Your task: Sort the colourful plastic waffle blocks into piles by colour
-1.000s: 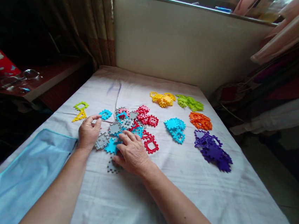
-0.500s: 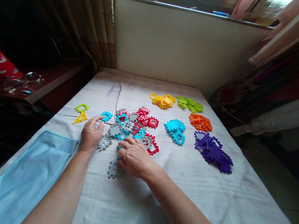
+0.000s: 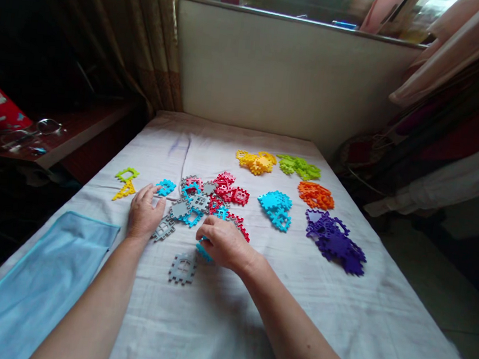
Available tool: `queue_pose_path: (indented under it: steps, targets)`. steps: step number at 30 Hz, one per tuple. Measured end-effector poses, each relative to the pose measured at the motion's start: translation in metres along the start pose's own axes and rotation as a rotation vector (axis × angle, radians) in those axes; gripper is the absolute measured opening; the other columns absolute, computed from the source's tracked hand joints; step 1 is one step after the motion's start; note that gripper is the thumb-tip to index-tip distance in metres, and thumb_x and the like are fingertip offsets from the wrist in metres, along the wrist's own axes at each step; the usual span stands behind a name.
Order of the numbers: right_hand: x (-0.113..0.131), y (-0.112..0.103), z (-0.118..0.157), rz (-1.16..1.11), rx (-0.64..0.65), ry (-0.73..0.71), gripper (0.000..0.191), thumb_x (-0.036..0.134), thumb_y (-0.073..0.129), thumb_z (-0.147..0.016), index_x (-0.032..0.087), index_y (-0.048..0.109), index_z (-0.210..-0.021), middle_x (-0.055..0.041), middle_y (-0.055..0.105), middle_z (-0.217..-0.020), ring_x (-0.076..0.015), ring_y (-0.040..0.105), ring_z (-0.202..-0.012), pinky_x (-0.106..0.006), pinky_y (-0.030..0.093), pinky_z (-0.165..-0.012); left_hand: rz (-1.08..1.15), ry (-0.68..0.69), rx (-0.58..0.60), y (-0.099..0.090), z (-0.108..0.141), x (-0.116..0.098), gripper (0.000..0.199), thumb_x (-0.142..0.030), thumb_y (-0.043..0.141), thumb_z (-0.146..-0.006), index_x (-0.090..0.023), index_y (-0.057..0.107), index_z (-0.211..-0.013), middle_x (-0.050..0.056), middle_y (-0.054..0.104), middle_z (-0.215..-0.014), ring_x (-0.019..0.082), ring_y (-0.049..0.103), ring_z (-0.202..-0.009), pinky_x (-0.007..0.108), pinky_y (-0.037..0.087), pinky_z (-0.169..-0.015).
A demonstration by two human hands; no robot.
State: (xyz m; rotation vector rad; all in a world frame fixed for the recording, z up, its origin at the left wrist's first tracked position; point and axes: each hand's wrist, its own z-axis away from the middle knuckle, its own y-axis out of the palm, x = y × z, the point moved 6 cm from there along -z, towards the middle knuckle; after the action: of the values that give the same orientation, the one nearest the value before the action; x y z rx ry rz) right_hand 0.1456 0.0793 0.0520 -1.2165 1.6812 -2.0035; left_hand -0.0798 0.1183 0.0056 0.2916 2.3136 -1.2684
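My left hand (image 3: 145, 214) lies on the sheet with its fingers stretched, beside a light-blue toothed building tile (image 3: 166, 187) and a grey windowed tile (image 3: 163, 229). My right hand (image 3: 225, 242) is closed, fingers bent around a light-blue interlocking tile (image 3: 204, 251) that is partly hidden beneath it. A separate grey tile with an arched window (image 3: 182, 269) lies nearer to me, left of that hand. Ahead of both hands spreads a mixed pile of grey, blue and red tiles (image 3: 199, 201).
Single-colour heaps lie to the right: yellow (image 3: 257, 162), green (image 3: 299, 166), orange (image 3: 316, 195), light blue (image 3: 275, 205) and purple (image 3: 337, 241). A green tile (image 3: 127, 174) and a yellow triangular piece (image 3: 124, 190) sit far left. Blue cloth (image 3: 56, 275) covers the left edge.
My right hand has drawn slightly right, off the near grey tile, with a light-blue tile in its fingers. My left hand stays in place. The view has shifted a little.
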Motion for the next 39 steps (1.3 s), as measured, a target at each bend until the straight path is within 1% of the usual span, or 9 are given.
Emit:
queue_pose_path:
  steps: [5,11,13,16,24,27,32,36,39]
  targets:
    - [-0.053,-0.045,0.013,-0.168,-0.400,0.063,0.019,0.009,0.059,-0.083,0.021,0.073,-0.084,-0.0040,0.069,-0.093,-0.0140,0.064,-0.082,-0.024,0.047,-0.076,-0.129,-0.054,0.081,0.010,-0.017,0.003,0.054,-0.040,0.048,-0.084,-0.009,0.059,-0.127,0.020,0.059,-0.136,0.031,0.050,-0.131,0.044,0.036,-0.114]
    - [-0.171,-0.096,0.084,-0.203,-0.955,0.505,0.019,0.023,0.057,-0.075,0.020,0.075,-0.082,-0.0061,0.071,-0.085,-0.0195,0.063,-0.079,-0.033,0.050,-0.081,-0.271,-0.069,0.189,0.014,-0.024,-0.004,0.053,-0.044,0.049,-0.085,-0.014,0.060,-0.128,0.017,0.065,-0.128,0.033,0.054,-0.126,0.047,0.040,-0.107]
    - [-0.199,-0.095,0.103,-0.240,-1.046,0.631,0.024,0.029,0.056,-0.073,0.018,0.075,-0.083,-0.0073,0.072,-0.084,-0.0203,0.062,-0.076,-0.036,0.051,-0.080,-0.269,-0.066,0.181,0.013,-0.023,-0.006,0.052,-0.044,0.049,-0.085,-0.016,0.061,-0.127,0.016,0.066,-0.127,0.032,0.055,-0.125,0.045,0.040,-0.107]
    - [-0.220,-0.083,0.112,-0.306,-1.024,0.734,0.029,0.032,0.056,-0.070,0.016,0.075,-0.085,-0.0082,0.072,-0.083,-0.0209,0.062,-0.075,-0.037,0.052,-0.079,-0.204,-0.081,0.141,0.011,-0.024,-0.002,0.049,-0.045,0.054,-0.082,-0.019,0.064,-0.123,0.013,0.069,-0.123,0.031,0.059,-0.119,0.043,0.043,-0.105]
    - [-0.216,-0.072,0.105,-0.257,-0.874,0.814,0.037,0.029,0.049,-0.076,0.015,0.076,-0.098,-0.0105,0.075,-0.096,-0.0226,0.065,-0.088,-0.036,0.050,-0.088,0.143,-0.187,-0.067,-0.011,-0.012,0.007,0.053,-0.053,0.060,-0.080,-0.021,0.063,-0.122,0.010,0.071,-0.116,0.026,0.065,-0.109,0.039,0.050,-0.098]
    - [-0.208,-0.081,0.105,-0.259,-0.900,0.801,0.036,0.028,0.048,-0.078,0.015,0.076,-0.097,-0.0111,0.075,-0.100,-0.0226,0.066,-0.090,-0.036,0.050,-0.089,0.184,-0.100,-0.116,-0.022,0.005,-0.017,0.053,-0.051,0.060,-0.083,-0.020,0.058,-0.127,0.011,0.066,-0.128,0.025,0.061,-0.120,0.039,0.046,-0.105]
    - [-0.169,-0.088,0.079,-0.399,-0.849,0.626,0.030,0.033,0.054,-0.081,0.017,0.075,-0.096,-0.0088,0.076,-0.094,-0.0196,0.067,-0.082,-0.033,0.052,-0.083,0.186,0.195,-0.034,-0.019,0.037,-0.081,0.059,-0.048,0.062,-0.086,-0.023,0.048,-0.138,0.010,0.063,-0.134,0.025,0.058,-0.125,0.043,0.042,-0.111]
    - [-0.123,-0.064,0.041,-0.735,-0.565,0.390,0.029,0.039,0.060,-0.084,0.017,0.071,-0.098,-0.0049,0.074,-0.084,-0.0149,0.066,-0.073,-0.028,0.052,-0.071,0.199,0.437,0.048,-0.004,0.059,-0.121,0.065,-0.047,0.062,-0.088,-0.026,0.038,-0.145,0.010,0.064,-0.133,0.026,0.058,-0.127,0.049,0.035,-0.116]
    - [-0.095,-0.041,0.023,-0.870,-0.323,0.299,0.032,0.037,0.065,-0.083,0.016,0.068,-0.107,-0.0018,0.071,-0.079,-0.0119,0.063,-0.068,-0.024,0.050,-0.064,0.198,0.502,0.088,0.004,0.069,-0.134,0.068,-0.049,0.061,-0.089,-0.027,0.034,-0.148,0.011,0.064,-0.134,0.026,0.058,-0.127,0.051,0.035,-0.116]
